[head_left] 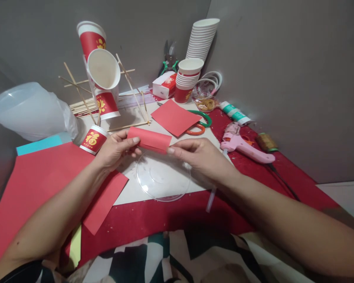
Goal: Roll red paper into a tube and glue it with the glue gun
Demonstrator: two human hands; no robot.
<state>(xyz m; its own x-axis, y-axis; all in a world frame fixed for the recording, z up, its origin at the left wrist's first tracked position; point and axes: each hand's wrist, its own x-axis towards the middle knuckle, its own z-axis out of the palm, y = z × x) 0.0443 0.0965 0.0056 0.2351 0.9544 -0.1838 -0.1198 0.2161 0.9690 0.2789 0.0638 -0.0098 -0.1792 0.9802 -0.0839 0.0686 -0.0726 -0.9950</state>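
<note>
A small sheet of red paper, rolled into a tube, is held level between both hands. My left hand pinches its left end, thumb on the front. At its right end my right hand grips the edge between thumb and fingers. Below the roll lies a clear round plastic lid on a white board. Just behind my left hand a red paper cup with a gold character leans. Another piece of red paper rests over scissors, whose green and orange handles show.
Cups and sticks form a standing frame at the back left. Stacked paper cups, pruning shears and a small box stand behind. A pink glue gun lies right, beside thread. Large red sheets cover the left.
</note>
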